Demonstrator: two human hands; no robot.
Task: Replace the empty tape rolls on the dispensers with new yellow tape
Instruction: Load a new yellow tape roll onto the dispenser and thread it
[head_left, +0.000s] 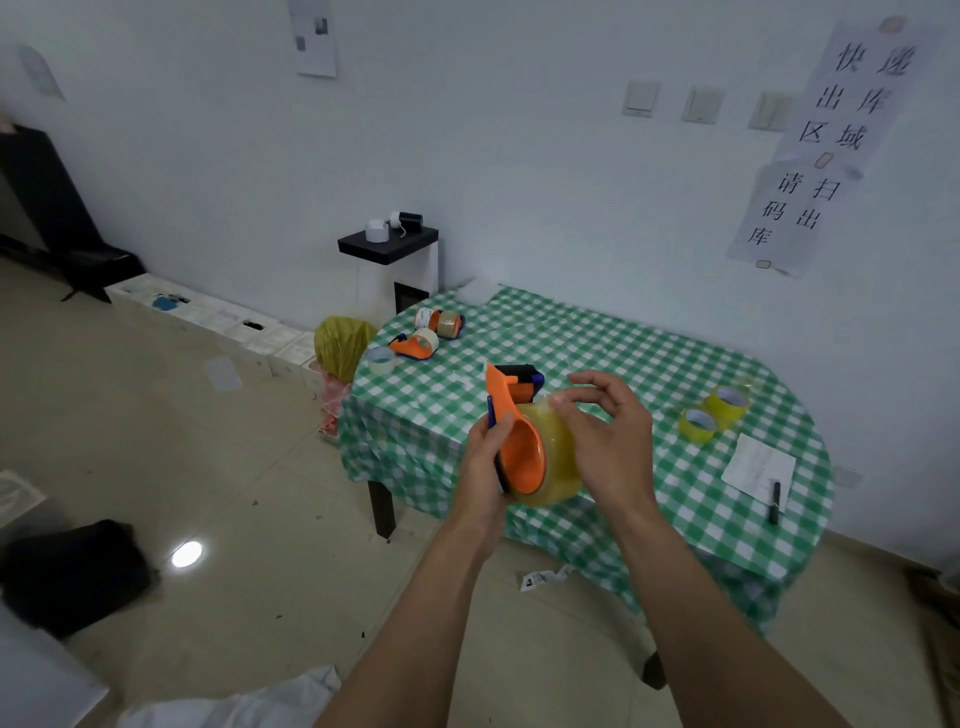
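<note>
My left hand (485, 457) grips an orange tape dispenser (511, 415) by its side, held above the near edge of the green checked table (597, 338). A yellow tape roll (553, 460) sits on the dispenser. My right hand (605, 436) rests on that roll, thumb and forefinger pinching at its top edge, the other fingers spread. Two new yellow rolls (714, 415) lie on the table at the right. Two more orange dispensers (415, 345) (441, 323) lie at the far left corner, with a clear roll (380, 358) beside them.
A white paper sheet (758, 465) and a black marker (775, 501) lie on the table's right side. A yellow bag (340, 343) stands on the floor by the left corner. White boxes (249, 332) line the wall. A black bag (72, 577) lies at the lower left.
</note>
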